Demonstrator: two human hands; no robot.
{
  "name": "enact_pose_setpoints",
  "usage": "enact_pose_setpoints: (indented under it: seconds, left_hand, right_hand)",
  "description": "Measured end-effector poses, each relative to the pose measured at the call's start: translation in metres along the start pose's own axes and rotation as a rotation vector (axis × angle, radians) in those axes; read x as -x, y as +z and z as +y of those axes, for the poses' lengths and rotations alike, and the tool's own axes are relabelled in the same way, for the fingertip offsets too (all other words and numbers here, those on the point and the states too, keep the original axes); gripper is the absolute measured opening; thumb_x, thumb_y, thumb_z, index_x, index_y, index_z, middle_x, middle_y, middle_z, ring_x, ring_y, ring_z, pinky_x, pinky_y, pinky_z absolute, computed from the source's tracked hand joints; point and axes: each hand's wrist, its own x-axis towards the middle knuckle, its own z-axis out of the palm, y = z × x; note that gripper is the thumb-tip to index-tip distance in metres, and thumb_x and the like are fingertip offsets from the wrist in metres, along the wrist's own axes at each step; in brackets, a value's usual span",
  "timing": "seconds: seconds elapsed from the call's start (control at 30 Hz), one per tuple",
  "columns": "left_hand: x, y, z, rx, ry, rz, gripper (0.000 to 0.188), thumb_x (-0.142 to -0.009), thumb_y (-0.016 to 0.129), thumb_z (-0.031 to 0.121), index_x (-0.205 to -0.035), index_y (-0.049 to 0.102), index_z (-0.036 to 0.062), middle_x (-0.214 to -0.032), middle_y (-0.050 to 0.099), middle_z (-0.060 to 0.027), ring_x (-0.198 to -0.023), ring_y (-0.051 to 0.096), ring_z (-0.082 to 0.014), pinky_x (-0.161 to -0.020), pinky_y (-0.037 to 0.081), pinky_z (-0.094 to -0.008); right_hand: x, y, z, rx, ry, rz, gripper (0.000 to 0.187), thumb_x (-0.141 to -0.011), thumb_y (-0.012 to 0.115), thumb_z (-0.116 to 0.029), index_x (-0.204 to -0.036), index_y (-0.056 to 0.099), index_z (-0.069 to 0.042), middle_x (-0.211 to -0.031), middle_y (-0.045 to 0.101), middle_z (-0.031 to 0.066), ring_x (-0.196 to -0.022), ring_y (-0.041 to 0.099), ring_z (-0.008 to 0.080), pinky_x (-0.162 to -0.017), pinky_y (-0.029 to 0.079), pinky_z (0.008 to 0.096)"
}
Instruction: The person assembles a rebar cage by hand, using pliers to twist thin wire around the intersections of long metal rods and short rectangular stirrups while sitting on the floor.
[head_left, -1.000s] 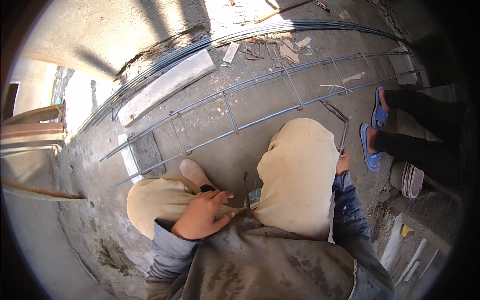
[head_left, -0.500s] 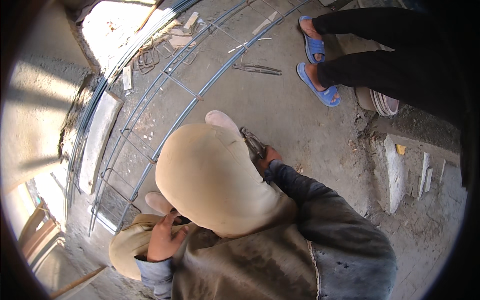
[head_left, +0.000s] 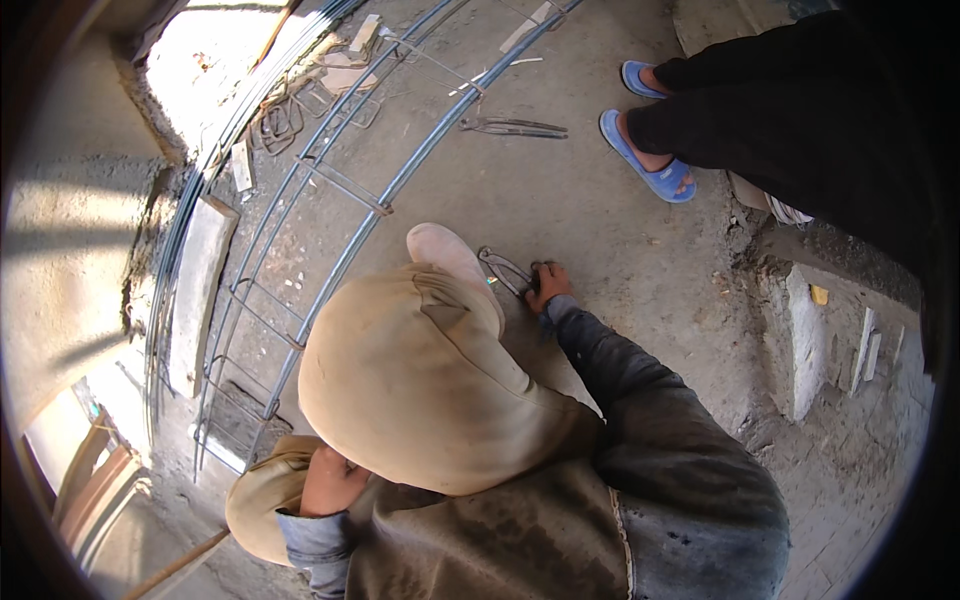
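Observation:
My right hand (head_left: 548, 287) is low over the floor beyond my right knee, its fingers closed round the handle ends of metal pincers (head_left: 507, 270). The jaws of the pincers point away to the left, beside my right shoe (head_left: 440, 250). My left hand (head_left: 333, 482) is tucked between my two bent knees, and its fingers are hidden there. Ahead and to the left runs a long cage of steel reinforcing bars (head_left: 345, 248) tied with square stirrups. A second pair of long-handled pincers (head_left: 515, 128) lies on the concrete floor near that cage.
Another person in blue slippers (head_left: 650, 165) and dark trousers stands at the far right. Loose rods (head_left: 185, 235), a board (head_left: 200, 295) and several bent wire stirrups (head_left: 278, 125) lie left of the cage. Broken concrete edging (head_left: 805, 345) borders the floor at right.
My right hand has moved out slightly from my knee with the pincers, which show more openly. My left hand has sunk deeper between the knees. The other person's feet have shifted.

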Motion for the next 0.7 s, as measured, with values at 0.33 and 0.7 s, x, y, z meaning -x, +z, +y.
enact_pose_setpoints:
  seconds: [0.33, 0.7]
  left_hand:
    - [-0.006, 0.003, -0.001, 0.066, 0.051, 0.032, 0.028, -0.069, 0.063, 0.001, -0.098, 0.062, 0.0022, -0.090, 0.064, -0.0177, -0.083, 0.062, -0.0361, -0.072, 0.050, -0.0377]
    - [-0.009, -0.002, -0.012, 0.055, -0.021, -0.011, 0.030, -0.070, 0.063, 0.004, -0.100, 0.061, 0.0021, -0.093, 0.063, -0.0202, -0.087, 0.061, -0.0377, -0.073, 0.050, -0.0397]
  right_hand:
    - [-0.139, -0.070, 0.024, -0.085, 0.071, 0.559, 0.043, -0.072, 0.063, -0.020, -0.112, 0.057, -0.008, -0.119, 0.050, 0.0215, -0.112, 0.046, 0.0389, -0.094, 0.040, 0.0432]
    - [-0.191, -0.086, 0.035, 0.024, 0.280, 0.299, 0.014, -0.072, 0.062, -0.012, -0.083, 0.067, -0.006, -0.087, 0.066, 0.0172, -0.080, 0.064, 0.0337, -0.073, 0.050, 0.0404]
